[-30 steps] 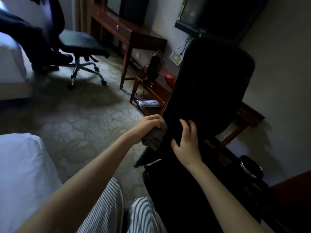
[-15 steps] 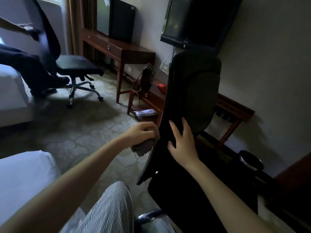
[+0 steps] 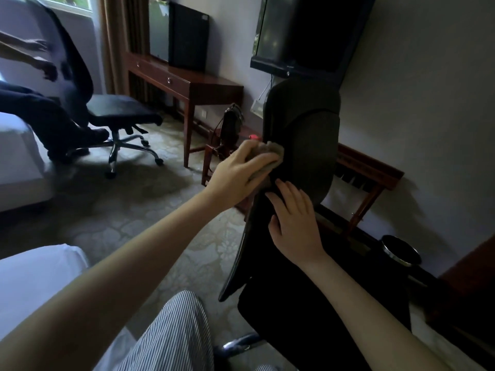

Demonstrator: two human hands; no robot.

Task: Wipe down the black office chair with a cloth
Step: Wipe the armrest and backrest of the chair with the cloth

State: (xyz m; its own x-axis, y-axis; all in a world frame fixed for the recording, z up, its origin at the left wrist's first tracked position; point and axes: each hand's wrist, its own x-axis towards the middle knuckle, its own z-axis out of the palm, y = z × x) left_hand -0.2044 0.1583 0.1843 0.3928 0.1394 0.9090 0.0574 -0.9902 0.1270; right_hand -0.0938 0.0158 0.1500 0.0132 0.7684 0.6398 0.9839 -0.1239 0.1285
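Note:
The black office chair (image 3: pixel 302 145) stands right in front of me, its tall backrest upright and its dark seat below. My left hand (image 3: pixel 238 172) grips a grey cloth (image 3: pixel 270 156) and presses it against the left edge of the backrest at mid height. Just below it, my right hand (image 3: pixel 294 223) lies flat on the backrest with its fingers spread and straight. The chair's base is mostly hidden in shadow behind my striped trouser legs.
A second black office chair (image 3: pixel 117 113) stands at the back left, with another person's legs and arms beside it. A wooden desk (image 3: pixel 187 84) with a mini fridge, a wall TV (image 3: pixel 300 33), a luggage rack (image 3: pixel 369 172) and a round bin (image 3: pixel 400 253) line the right wall. White beds sit left.
My left hand has slid the cloth up the backrest's left edge. My right hand has stayed pressed flat on the backrest, while the view has tilted upward.

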